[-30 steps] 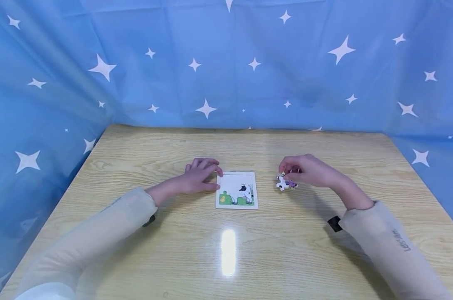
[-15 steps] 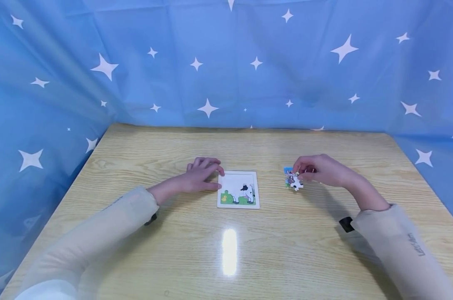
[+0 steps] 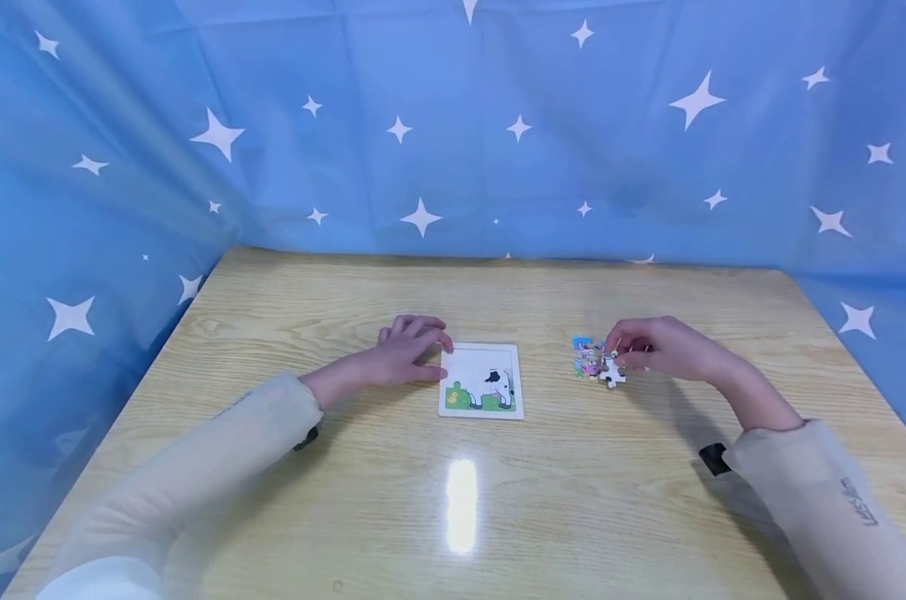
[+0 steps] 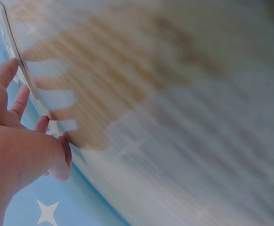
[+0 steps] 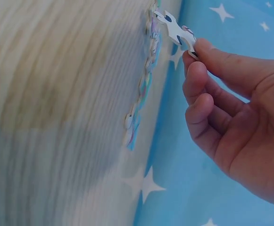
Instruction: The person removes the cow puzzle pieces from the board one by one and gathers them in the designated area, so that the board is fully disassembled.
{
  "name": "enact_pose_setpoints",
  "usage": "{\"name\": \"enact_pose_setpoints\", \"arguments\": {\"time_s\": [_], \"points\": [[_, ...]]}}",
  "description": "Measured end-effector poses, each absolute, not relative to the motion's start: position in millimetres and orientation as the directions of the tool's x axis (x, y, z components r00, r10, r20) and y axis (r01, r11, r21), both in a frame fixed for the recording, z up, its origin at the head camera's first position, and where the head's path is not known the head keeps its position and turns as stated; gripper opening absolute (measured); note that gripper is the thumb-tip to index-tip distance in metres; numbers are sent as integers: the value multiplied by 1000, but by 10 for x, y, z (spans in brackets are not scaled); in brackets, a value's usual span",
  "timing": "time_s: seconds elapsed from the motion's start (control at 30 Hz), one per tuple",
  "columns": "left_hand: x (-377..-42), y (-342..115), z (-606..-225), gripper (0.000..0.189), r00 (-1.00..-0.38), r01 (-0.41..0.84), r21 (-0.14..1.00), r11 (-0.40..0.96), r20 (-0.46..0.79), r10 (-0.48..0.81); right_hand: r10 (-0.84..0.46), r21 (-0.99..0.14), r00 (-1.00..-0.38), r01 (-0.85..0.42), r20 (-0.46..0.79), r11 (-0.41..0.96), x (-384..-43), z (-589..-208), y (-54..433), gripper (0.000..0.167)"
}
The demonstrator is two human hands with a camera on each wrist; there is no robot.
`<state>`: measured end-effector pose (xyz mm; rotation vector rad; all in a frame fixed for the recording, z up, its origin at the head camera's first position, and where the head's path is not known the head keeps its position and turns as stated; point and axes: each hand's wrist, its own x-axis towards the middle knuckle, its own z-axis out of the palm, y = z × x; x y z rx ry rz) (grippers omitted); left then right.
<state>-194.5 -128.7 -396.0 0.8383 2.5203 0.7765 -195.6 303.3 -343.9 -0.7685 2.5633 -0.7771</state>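
My right hand (image 3: 666, 348) pinches a white puzzle piece (image 5: 174, 30) with dark patches between thumb and fingertips, tilted above the table in the right wrist view. Beside and under it is a small group of colourful puzzle pieces (image 3: 583, 358), some in blue and pink. My left hand (image 3: 407, 354) rests at the left edge of a square puzzle board (image 3: 471, 360), its thumb and index finger touching the rim. Along the board's lower part lie fitted pieces (image 3: 490, 400) with a cow's body, green grass and a yellow duckling. The board's upper left is plain white.
A wood-grain table (image 3: 370, 500) carries everything, with a bright light reflection near its front. Behind and at the sides hangs a blue curtain (image 3: 453, 167) with white stars. A dark strap (image 3: 715, 458) shows under the right sleeve.
My right hand has shifted right, drawing the white piece off the other pieces, which now show more beside it. The left hand stays at the board's edge.
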Motion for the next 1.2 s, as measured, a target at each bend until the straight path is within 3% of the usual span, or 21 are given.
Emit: {"name": "enact_pose_setpoints", "arguments": {"time_s": [0.47, 1.2], "points": [[-1948, -1284, -3946, 35, -757, 425, 601, 677, -173, 630, -557, -629, -790, -301, -256, 717, -2026, -3531, 3092, 12], [-1928, -1268, -3931, 33, -763, 416, 601, 682, -177, 621, -560, -555, -797, -366, -228, 747, -2050, -3606, 3095, 7]]}}
